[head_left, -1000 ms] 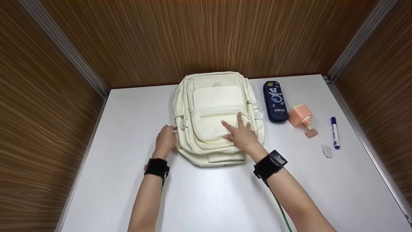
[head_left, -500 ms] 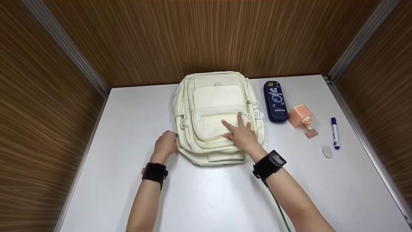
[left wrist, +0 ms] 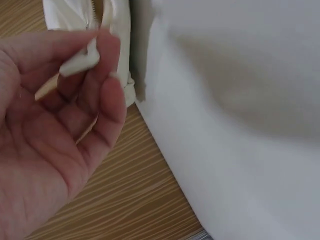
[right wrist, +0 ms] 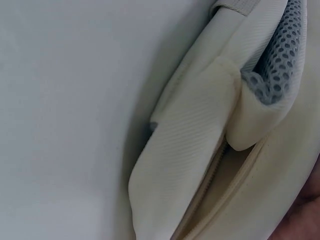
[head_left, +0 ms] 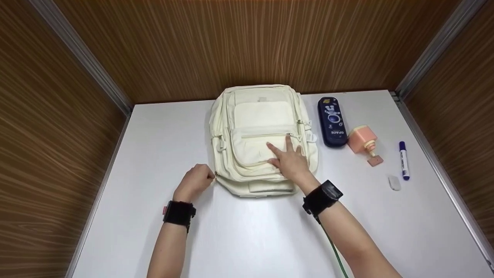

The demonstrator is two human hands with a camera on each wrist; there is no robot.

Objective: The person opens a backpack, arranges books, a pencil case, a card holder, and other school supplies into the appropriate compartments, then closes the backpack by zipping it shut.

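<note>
The cream backpack [head_left: 262,116] is lying on the white table [head_left: 247,235], with its front pockets upward, and it is placed between the two hands of the person. The left hand [head_left: 195,180] is at the lower left corner of the backpack; in the left wrist view, its curled fingers pinch a small cream zipper pull [left wrist: 81,63]. Just beyond these fingertips is the side of the backpack, where the zipper teeth show with a gap beside them. The right hand [head_left: 294,163] is not gripping: its fingers are spread and rest on the lower front pocket, and one fingertip is at the end of a short zipper

As for writing, the dark blue pencil case [head_left: 332,121], to the right of the backpack, carries the word "SPACE" in white, which appears upside down, below a printed astronaut picture. The marker [head_left: 404,160], farther to the right, has dark letters along its white barrel, but they are too small to read. On the black left wristband [head_left: 179,212] there is a red tag [head_left: 164,210], whose writing I cannot read
</note>
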